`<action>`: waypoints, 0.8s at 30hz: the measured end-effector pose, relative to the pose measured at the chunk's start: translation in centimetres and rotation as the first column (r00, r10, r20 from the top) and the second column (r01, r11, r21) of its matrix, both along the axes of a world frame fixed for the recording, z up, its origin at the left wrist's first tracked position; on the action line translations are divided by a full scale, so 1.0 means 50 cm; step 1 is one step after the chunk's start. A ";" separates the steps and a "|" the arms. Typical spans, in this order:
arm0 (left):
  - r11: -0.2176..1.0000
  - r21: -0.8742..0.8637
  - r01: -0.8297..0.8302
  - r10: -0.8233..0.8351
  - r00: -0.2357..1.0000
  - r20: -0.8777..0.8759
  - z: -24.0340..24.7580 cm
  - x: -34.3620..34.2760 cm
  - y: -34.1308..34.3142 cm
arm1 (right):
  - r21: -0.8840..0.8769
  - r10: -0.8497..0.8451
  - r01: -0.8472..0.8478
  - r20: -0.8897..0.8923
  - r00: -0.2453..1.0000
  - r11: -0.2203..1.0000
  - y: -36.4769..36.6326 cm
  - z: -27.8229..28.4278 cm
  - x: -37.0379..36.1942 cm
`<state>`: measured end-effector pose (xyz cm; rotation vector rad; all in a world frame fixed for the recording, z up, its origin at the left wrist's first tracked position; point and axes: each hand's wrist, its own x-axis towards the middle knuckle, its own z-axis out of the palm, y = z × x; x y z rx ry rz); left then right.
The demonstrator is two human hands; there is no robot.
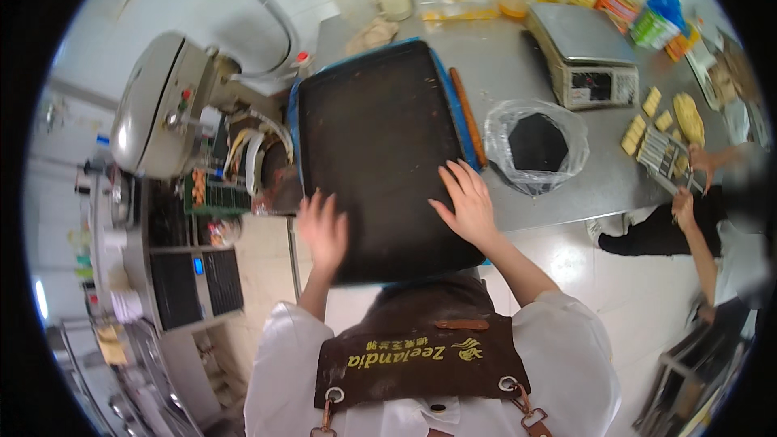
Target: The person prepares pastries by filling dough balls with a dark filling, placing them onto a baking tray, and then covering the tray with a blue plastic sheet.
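A large black baking tray (372, 137) lies in front of me, with a blue edge (293, 125) showing around and beneath it. My left hand (324, 231) is over the tray's near left part, blurred, with its fingers apart and nothing in it. Over the right side, my right hand (468, 201) has its fingers spread, palm down, also holding nothing. Whether either hand touches the tray surface, I cannot tell. A brown wooden rolling pin (467, 117) lies along the tray's right edge.
Right of the tray stands a container lined with clear plastic (537, 146); behind it is a scale (583, 48). At far right, another person's hands (694, 186) work a metal cutter beside dough pieces (634, 133). A large mixer (162, 109) stands left. Tubs and bags line the back.
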<state>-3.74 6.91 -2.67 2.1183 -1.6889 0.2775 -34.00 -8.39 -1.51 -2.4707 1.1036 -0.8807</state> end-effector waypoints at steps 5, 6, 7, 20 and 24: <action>0.970 0.244 0.012 -0.025 0.998 0.051 -0.083 -0.004 -0.088 | 0.011 0.252 -0.259 -0.260 0.932 0.966 -0.057 -0.046 0.144; 0.969 0.249 0.014 -0.027 0.998 0.048 -0.090 -0.007 -0.097 | 0.011 0.242 -0.251 -0.297 0.924 0.968 -0.063 -0.062 0.150; 0.968 0.251 0.012 -0.027 0.998 0.055 -0.086 -0.006 -0.098 | 0.006 0.233 -0.245 -0.324 0.917 0.970 -0.064 -0.071 0.157; 0.987 0.161 0.026 -0.008 0.994 -0.112 -0.116 0.021 -0.112 | 0.050 0.198 -0.199 -0.489 0.850 0.979 -0.084 -0.090 0.182; 0.997 0.080 -0.010 0.015 0.998 -0.067 -0.117 0.067 -0.233 | -0.027 0.102 -0.125 -0.415 0.904 0.992 -0.176 -0.097 0.270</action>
